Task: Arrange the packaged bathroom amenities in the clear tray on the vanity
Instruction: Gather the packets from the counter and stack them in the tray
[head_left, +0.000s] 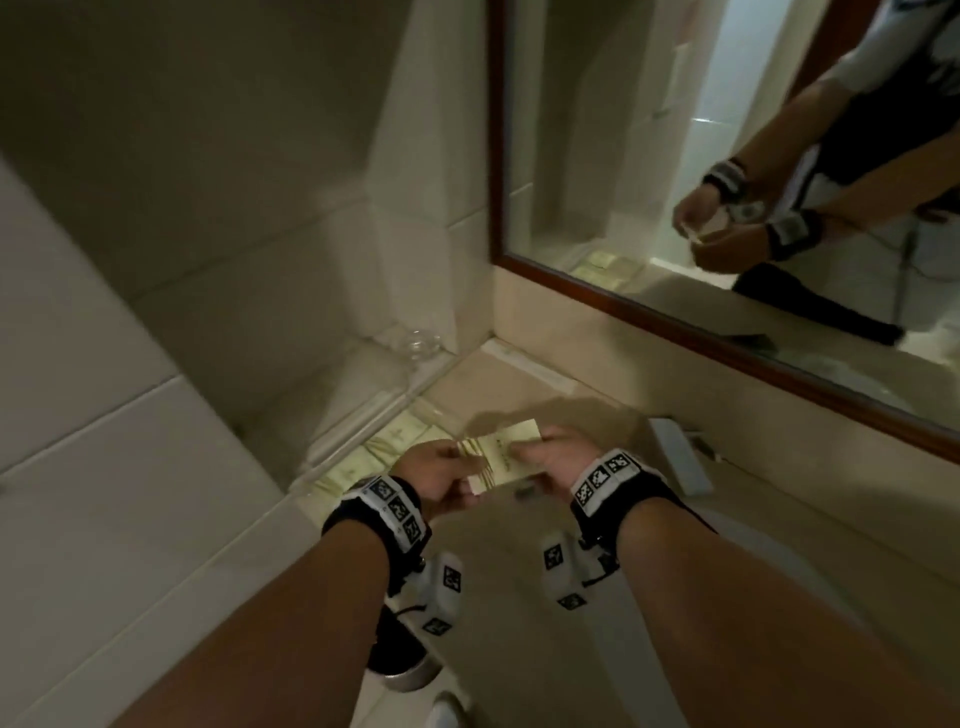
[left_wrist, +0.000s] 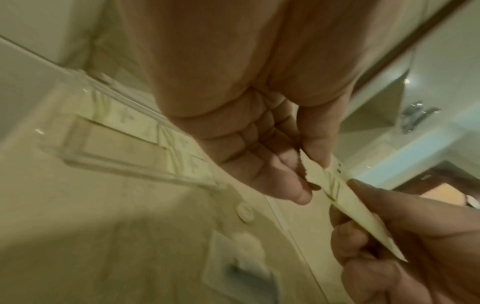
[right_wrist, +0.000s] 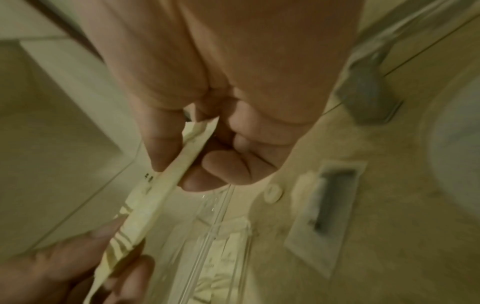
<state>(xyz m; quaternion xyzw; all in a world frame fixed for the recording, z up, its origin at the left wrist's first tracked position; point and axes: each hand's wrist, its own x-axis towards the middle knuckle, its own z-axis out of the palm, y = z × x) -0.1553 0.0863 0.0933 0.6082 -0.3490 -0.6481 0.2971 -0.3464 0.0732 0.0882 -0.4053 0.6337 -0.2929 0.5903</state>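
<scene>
A flat cream packet with gold stripes is held between both hands above the vanity. My left hand pinches its striped end between thumb and fingers. My right hand pinches the other end. In the left wrist view the packet runs edge-on from my left hand to the right hand's fingers. The right wrist view shows the packet in my right hand. The clear tray sits in the left corner just beyond my left hand, with several cream packets laid flat inside.
A glass ashtray stands on the ledge behind the tray. A white box lies under the mirror. On the counter lie a small round white piece and a windowed white package. The sink basin is at right.
</scene>
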